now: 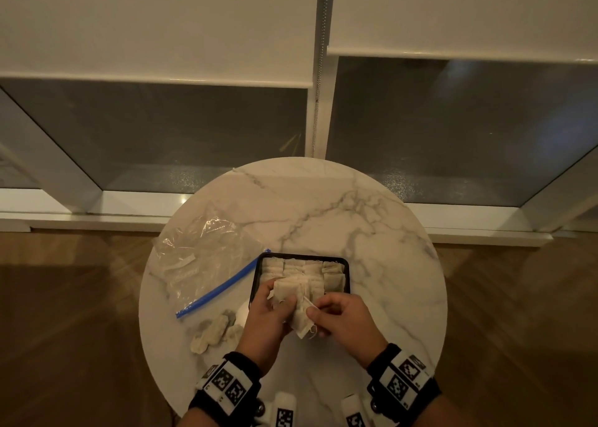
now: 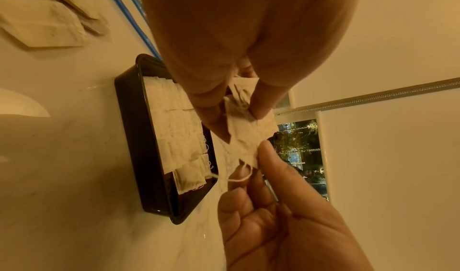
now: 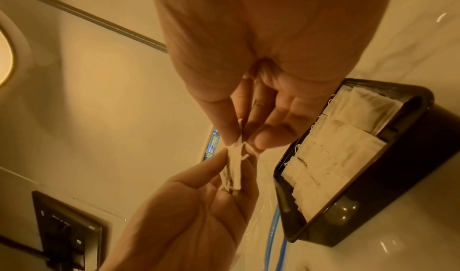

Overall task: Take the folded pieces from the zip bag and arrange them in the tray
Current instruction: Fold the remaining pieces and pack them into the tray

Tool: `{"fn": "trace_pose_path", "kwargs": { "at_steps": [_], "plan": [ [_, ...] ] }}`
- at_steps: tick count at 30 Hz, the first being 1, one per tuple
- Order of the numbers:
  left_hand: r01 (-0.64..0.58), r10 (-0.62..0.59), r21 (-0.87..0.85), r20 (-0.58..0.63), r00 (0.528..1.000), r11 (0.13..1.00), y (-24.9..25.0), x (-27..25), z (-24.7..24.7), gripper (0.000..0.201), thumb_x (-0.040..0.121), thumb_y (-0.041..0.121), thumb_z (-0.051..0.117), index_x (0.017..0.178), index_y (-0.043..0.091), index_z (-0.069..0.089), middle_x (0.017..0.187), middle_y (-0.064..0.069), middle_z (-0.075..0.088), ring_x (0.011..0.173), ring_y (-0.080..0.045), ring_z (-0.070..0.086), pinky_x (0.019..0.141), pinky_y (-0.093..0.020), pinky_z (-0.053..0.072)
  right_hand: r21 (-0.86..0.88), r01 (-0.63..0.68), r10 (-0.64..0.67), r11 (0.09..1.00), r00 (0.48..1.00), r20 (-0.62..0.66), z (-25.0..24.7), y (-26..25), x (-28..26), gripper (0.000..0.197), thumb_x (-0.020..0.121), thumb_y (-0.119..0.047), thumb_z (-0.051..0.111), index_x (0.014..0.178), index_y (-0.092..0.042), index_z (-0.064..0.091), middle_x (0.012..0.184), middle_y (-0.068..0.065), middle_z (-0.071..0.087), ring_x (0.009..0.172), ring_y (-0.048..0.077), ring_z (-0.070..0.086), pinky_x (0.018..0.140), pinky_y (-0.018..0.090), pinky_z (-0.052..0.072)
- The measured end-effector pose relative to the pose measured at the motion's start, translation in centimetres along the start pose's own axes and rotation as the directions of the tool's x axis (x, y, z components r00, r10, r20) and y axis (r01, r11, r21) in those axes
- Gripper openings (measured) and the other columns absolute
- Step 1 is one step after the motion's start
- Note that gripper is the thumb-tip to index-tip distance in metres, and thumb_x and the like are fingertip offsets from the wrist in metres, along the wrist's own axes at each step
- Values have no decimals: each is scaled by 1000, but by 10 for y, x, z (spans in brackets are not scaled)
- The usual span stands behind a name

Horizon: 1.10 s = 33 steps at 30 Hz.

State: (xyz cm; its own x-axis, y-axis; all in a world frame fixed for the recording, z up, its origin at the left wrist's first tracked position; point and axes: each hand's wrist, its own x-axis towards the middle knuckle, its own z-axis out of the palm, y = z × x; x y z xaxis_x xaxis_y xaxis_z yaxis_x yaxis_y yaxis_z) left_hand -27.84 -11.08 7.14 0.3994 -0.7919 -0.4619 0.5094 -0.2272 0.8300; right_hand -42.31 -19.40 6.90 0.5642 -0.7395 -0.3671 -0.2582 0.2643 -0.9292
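A black tray (image 1: 348, 276) stands on the table, filled with rows of pale folded pieces (image 1: 302, 273). Just in front of it, both hands hold a small stack of folded pieces (image 1: 299, 311) above the tabletop. My left hand (image 1: 270, 310) grips the stack's left side between thumb and fingers (image 2: 259, 106). My right hand (image 1: 336, 316) pinches the stack's near right corner (image 3: 234, 167), where loose threads hang. The clear zip bag (image 1: 200, 258) with its blue zip strip lies flat to the tray's left. In the wrist views the tray (image 2: 132, 137) (image 3: 373, 196) sits close beside the hands.
Several loose folded pieces (image 1: 212, 332) lie on the round marble table (image 1: 372, 219) left of my left wrist, next to a small white object (image 1: 242, 314). Bare marble stretches behind and right of the tray. Beyond the table's edge is wooden floor and a window wall.
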Motion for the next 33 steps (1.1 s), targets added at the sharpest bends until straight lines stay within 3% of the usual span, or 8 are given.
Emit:
{"fn": "trace_pose_path", "kwargs": {
  "at_steps": [8, 12, 17, 23, 28, 30, 33],
  "plan": [
    [-29, 29, 5, -87, 996, 1000, -7, -6, -9, 32, 98, 1, 56, 128, 11, 56, 117, -12, 72, 105, -28, 72, 90, -45, 60, 12, -3, 4, 1000, 999, -52, -1, 3, -12, 2, 85, -9, 75, 85, -8, 74, 70, 14, 71, 59, 19, 62, 59, 29, 55],
    [-24, 20, -28, -128, 992, 999, -5, -9, -15, 30, 97, 1, 57, 125, 14, 58, 116, -10, 73, 104, -27, 72, 83, -38, 61, 30, -2, 5, 1000, 995, -101, -8, 6, -14, 3, 86, -8, 73, 89, -7, 74, 78, 19, 72, 63, 20, 65, 59, 29, 56],
    [45, -48, -20, -185, 981, 999, -10, -5, -29, 29, 98, 6, 59, 124, 19, 61, 120, -12, 70, 112, -34, 66, 89, -43, 57, 64, 6, 6, 998, 982, -187, -22, 9, -14, 6, 89, -5, 68, 92, -7, 73, 84, 18, 72, 68, 22, 64, 61, 29, 55],
    [93, -75, 66, -237, 969, 993, -20, -5, -37, 30, 97, 14, 58, 126, 22, 61, 122, -6, 68, 112, -27, 64, 92, -43, 54, 111, 15, 12, 994, 972, -236, -28, 8, -15, 7, 94, -8, 62, 93, -6, 68, 91, 17, 68, 74, 18, 61, 59, 28, 55],
    [137, -151, -99, -158, 976, 986, -13, -11, -27, 27, 94, -3, 44, 111, 5, 63, 109, -16, 68, 102, -36, 63, 98, -58, 51, 183, -7, 44, 983, 979, -197, -23, 3, -17, 9, 101, -20, 52, 103, -14, 59, 100, 14, 66, 81, 24, 65, 62, 39, 59],
    [150, -165, -113, -140, 976, 982, -11, -12, -23, 26, 88, -5, 43, 100, 3, 64, 96, -18, 66, 90, -34, 61, 91, -54, 52, 158, -14, 42, 987, 983, -178, -19, 0, -18, 9, 102, -22, 50, 103, -17, 57, 94, 11, 67, 71, 24, 64, 54, 36, 55],
    [212, -231, -166, -107, 967, 963, -10, -11, -18, 17, 84, 3, 46, 88, 2, 63, 76, -18, 56, 69, -29, 55, 71, -39, 50, 70, -15, 25, 997, 987, -158, -16, 2, -16, 7, 102, -21, 51, 100, -20, 58, 87, 8, 60, 61, 22, 60, 45, 28, 44]
  ]
}}
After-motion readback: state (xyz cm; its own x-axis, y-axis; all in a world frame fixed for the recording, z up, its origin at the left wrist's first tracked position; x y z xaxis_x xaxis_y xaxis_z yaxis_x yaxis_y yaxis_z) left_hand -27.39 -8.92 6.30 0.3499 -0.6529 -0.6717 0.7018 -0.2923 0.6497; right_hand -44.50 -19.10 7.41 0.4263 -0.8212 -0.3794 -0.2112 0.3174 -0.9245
